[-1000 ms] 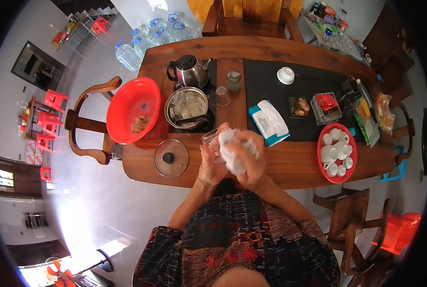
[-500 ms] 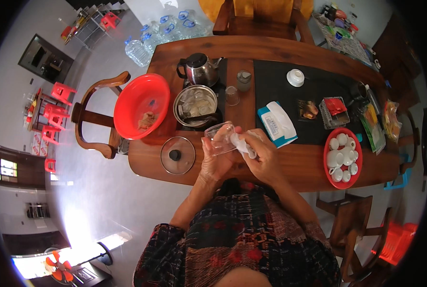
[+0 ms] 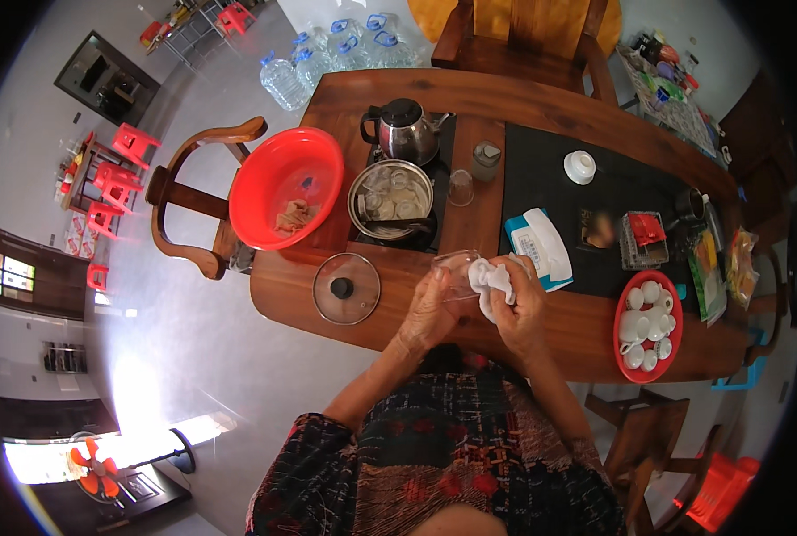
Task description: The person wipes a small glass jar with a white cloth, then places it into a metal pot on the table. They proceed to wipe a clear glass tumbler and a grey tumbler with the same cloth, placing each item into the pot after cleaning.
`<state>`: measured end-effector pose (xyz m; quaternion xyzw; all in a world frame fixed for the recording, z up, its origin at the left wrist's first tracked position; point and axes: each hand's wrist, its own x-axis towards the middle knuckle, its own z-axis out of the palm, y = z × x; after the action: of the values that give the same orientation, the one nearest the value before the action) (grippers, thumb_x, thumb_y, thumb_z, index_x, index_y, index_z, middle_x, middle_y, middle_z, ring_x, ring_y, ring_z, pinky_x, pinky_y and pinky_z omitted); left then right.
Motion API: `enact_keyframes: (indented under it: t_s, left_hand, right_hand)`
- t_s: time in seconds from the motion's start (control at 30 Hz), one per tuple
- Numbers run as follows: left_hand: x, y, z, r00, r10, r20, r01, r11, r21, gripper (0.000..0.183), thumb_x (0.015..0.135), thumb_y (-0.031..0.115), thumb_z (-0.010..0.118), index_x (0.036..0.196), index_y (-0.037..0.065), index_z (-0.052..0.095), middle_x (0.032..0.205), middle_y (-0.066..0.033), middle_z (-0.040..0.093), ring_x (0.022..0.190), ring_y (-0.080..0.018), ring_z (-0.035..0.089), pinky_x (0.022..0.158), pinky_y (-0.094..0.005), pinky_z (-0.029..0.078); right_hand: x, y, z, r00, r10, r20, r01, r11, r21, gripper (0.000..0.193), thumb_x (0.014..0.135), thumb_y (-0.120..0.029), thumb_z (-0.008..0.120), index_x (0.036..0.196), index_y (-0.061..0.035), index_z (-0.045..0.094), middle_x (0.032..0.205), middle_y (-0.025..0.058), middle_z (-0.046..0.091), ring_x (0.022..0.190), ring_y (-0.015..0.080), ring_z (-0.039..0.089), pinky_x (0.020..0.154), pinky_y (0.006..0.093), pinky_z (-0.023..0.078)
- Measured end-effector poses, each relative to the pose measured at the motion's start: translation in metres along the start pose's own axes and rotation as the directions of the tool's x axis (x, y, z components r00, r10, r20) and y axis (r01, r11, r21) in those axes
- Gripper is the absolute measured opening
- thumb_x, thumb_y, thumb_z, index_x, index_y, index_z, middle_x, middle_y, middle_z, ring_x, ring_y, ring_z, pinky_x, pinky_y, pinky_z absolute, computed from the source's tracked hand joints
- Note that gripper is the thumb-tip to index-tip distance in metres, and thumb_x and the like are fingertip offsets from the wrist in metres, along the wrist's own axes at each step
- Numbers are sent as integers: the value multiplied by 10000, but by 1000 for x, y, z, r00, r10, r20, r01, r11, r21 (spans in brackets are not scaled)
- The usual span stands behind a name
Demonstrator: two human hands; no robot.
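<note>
My left hand (image 3: 429, 313) is closed around a clear, see-through container (image 3: 455, 271), perhaps plastic or glass, above the near edge of the wooden table. A crumpled white tissue (image 3: 490, 280) is bunched in the fingers of my right hand (image 3: 522, 308), held against the container's right side. Just beyond my hands stands a blue-and-white tissue box (image 3: 540, 250). To their left lies a glass pot lid (image 3: 347, 288) with a black knob. Behind that, a steel pot (image 3: 360, 221) holds several clear cups in water.
A red basin (image 3: 264, 223) with a brown cloth sits at the left. A steel kettle (image 3: 407, 138) and a clear glass (image 3: 461, 188) are farther back. On the right are a white bowl (image 3: 579, 167), a wire basket (image 3: 635, 255) and a red tray (image 3: 620, 357) of white cups.
The whole view has shifted, so the table sits farther right and lower. The container has tilted in my left hand, and the tissue now looks more spread out against it.
</note>
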<state>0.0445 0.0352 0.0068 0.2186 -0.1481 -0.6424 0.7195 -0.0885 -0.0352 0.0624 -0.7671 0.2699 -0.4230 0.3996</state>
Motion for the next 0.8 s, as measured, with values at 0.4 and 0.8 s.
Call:
enact_keyframes:
  t_s: [0.4,0.8]
  left_hand:
    - [30,103,-73,690,669,-274,-256,581,773,478,799,-14,663,1225,26,451,1117,-88,526,1022,-168,536,867,-290,468]
    - [80,116,-107,691,688,-223,-375,604,703,574,742,-30,722,1238,-6,433,1131,-123,534,957,-184,560,824,-288,495]
  right_hand:
    - [-30,29,1,957,286,49,-286,958,4,257,761,21,562,1018,21,579,932,131,536,785,233,569,661,310,464]
    - [-2,55,31,872,441,214,-440,896,-56,282,787,-235,668,947,-14,600,803,158,618,740,320,615,660,362,477]
